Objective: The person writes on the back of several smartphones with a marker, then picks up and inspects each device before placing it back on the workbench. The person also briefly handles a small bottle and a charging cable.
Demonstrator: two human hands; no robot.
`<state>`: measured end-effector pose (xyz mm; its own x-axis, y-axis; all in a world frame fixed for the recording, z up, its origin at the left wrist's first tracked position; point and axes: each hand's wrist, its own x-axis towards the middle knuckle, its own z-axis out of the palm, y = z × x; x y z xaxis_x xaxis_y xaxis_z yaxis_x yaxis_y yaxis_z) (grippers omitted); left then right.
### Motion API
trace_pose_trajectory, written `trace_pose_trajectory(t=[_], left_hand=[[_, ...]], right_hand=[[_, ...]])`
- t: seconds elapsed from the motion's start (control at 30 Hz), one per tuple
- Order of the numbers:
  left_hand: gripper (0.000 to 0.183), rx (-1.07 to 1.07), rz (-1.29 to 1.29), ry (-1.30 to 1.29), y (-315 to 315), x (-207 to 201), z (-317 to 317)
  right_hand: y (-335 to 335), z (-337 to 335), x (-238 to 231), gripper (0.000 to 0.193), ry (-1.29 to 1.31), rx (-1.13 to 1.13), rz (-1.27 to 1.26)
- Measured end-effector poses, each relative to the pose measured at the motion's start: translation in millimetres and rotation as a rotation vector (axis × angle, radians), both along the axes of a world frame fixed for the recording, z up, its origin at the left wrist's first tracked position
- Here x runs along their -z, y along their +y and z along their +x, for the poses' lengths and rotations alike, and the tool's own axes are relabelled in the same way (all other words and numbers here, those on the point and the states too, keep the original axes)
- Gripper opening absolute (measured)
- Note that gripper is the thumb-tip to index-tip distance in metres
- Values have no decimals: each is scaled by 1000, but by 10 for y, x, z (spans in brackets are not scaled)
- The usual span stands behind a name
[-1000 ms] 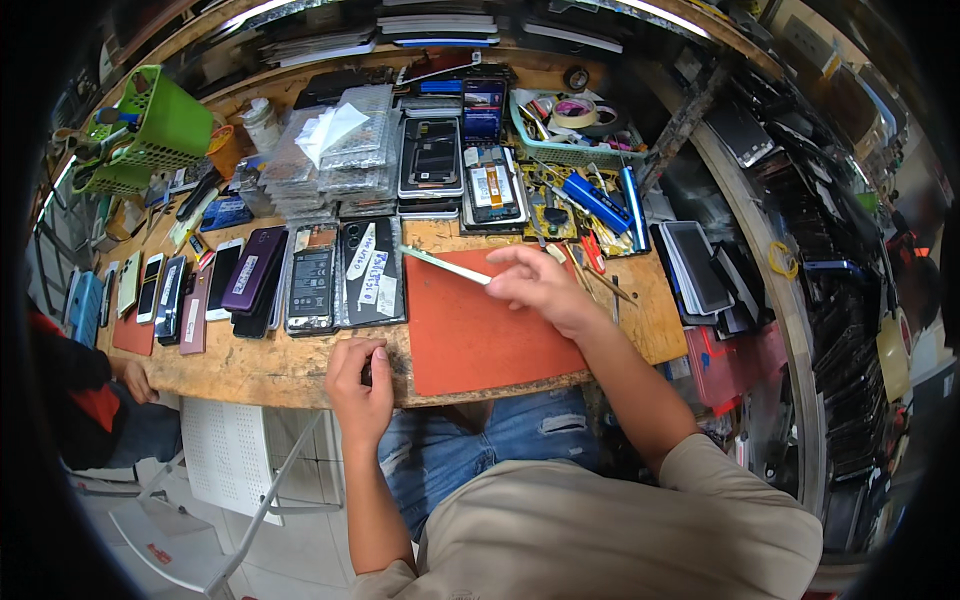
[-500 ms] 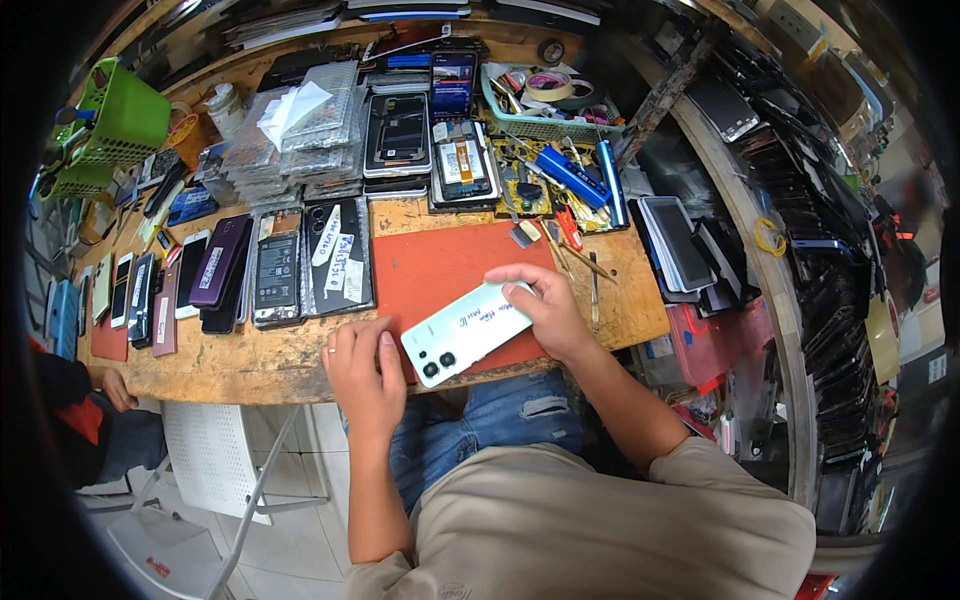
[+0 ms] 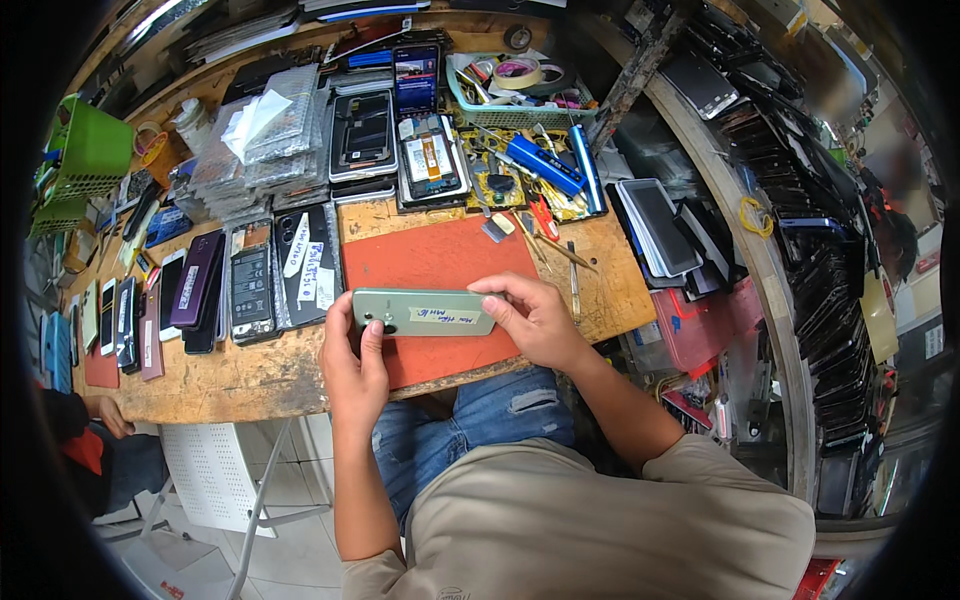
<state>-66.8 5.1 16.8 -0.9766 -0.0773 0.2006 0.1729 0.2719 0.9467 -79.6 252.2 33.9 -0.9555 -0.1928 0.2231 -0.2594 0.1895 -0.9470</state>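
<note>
A pale green smartphone point(image 3: 462, 327) is held lengthwise between my two hands, its back with camera lenses and a handwritten label showing. My left hand point(image 3: 355, 365) grips the camera end, thumb over the back near the lenses. At the opposite end, my right hand point(image 3: 540, 322) pinches the phone with thumb and fingers. Below it lies a red-orange mat point(image 3: 420, 258) on the wooden workbench point(image 3: 220, 385). The phone's screen side is hidden from view.
Left of the mat lie an opened phone point(image 3: 252, 280), a purple phone point(image 3: 197, 278) and several others. Behind are stacked bubble-wrap packets point(image 3: 270, 150) and a teal basket point(image 3: 520, 108). Tweezers point(image 3: 573, 280) and a blue tool point(image 3: 545, 165) are at right. A person's hand point(image 3: 108, 415) rests far left.
My left hand has come up from beside the phone and taken hold of its camera end. The phone has been levelled and tilted. The whole view has shifted slightly.
</note>
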Motion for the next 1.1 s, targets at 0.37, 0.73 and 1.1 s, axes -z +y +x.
trace_pose_trajectory(t=[0.37, 0.73, 1.1], left_hand=[[48, 1, -796, 362, 243, -213, 35], [65, 92, -813, 268, 296, -157, -157], [17, -11, -669, 513, 204, -52, -42]], right_hand=[[71, -49, -130, 16, 191, 174, 184], [1124, 414, -35, 19, -124, 548, 881], [601, -570, -105, 18, 270, 397, 643]])
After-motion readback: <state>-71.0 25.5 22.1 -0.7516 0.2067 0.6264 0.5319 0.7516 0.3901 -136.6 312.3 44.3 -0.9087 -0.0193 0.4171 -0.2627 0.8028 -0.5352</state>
